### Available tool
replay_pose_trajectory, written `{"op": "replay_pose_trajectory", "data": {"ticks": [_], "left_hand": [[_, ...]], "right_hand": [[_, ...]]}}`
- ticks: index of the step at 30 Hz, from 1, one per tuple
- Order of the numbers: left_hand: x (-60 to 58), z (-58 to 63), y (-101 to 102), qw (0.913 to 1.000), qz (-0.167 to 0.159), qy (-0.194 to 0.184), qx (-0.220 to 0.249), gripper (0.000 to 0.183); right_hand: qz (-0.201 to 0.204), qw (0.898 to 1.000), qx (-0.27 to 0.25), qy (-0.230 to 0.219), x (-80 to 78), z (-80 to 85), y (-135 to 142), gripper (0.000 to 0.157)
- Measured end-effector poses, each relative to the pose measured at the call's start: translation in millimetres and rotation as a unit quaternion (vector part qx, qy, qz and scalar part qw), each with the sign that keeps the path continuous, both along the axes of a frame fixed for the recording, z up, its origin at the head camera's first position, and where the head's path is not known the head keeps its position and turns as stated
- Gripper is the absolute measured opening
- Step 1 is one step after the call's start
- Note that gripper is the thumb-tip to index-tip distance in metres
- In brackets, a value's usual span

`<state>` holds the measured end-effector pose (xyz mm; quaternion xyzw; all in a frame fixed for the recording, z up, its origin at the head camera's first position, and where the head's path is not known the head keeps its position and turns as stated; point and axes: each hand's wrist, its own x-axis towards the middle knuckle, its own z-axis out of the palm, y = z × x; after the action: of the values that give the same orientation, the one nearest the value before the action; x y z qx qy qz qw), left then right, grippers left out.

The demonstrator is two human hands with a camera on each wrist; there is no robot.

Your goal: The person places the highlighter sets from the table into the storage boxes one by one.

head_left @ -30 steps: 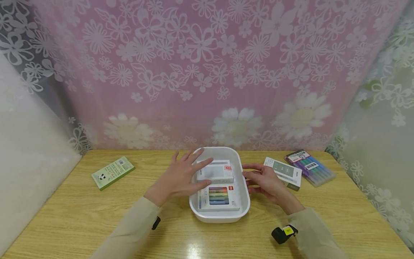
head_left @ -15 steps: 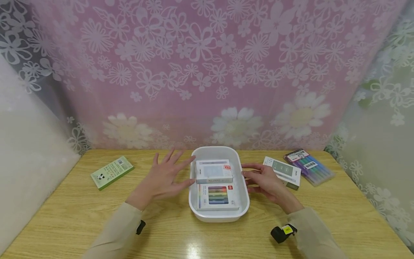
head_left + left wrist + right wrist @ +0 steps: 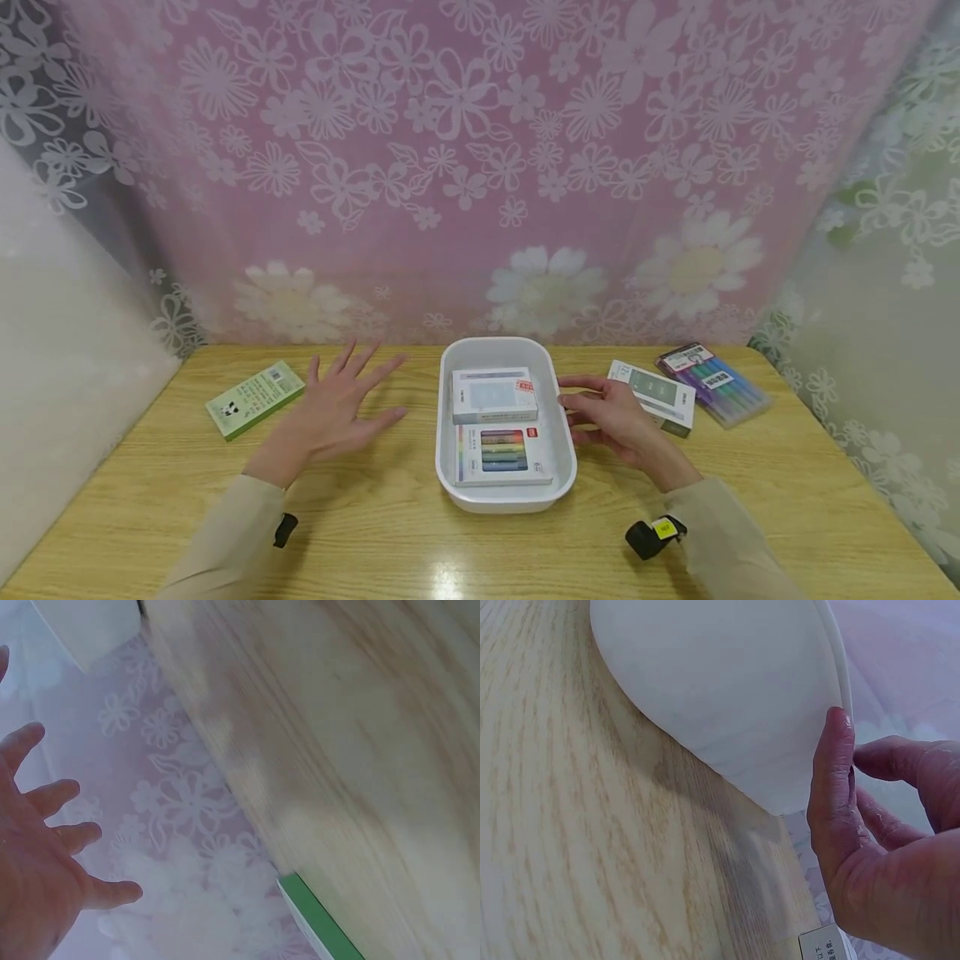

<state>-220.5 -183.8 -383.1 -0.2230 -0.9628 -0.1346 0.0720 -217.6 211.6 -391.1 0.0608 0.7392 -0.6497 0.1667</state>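
My right hand (image 3: 617, 421) holds the rim of the white plastic tray (image 3: 445, 467) on its right side; in the right wrist view, fingertips (image 3: 838, 724) lie right at the tray's edge. My left hand (image 3: 332, 414) hovers over the table left of the tray, fingers spread, holding nothing; the left wrist view shows spread fingers (image 3: 67, 836) too. Inside the tray lie a white box (image 3: 491, 393) with a red mark and, nearer me, a white box with coloured sticks behind its window (image 3: 504, 450).
A green-and-white box (image 3: 257, 400) with a panda picture lies at the left. To the right are a white-and-green box (image 3: 660, 393) and a clear pack of coloured pens (image 3: 723, 385). A pink flowered curtain (image 3: 450, 208) hangs behind the wooden table (image 3: 360, 542).
My left hand has moved left, away from above the tray, to the table beside the green box. My right hand stays at the tray's right rim.
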Motion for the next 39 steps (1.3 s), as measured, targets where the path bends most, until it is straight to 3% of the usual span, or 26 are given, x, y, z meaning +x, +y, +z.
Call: {"op": "replay_pose_trajectory", "data": {"ticks": [14,24,39], "left_hand": [[-5.9,-4.3,-46.4,0.9978,0.057,-0.032,-0.012,0.076],[-10.8,-8.9,-77.2,0.996,0.083,-0.033,-0.007,0.077],[-26.4,-19.4,-111.2,0.9887,0.112,-0.092,-0.04,0.078]], "right_hand": [[-0.001,1.0,-0.015,-0.002,-1.9,-0.8,0.8,0.057],[0.002,1.0,-0.018,-0.003,-1.8,-0.2,0.2,0.059],[0.001,1.0,-0.008,-0.008,-2.7,-1.3,0.9,0.06]]}}
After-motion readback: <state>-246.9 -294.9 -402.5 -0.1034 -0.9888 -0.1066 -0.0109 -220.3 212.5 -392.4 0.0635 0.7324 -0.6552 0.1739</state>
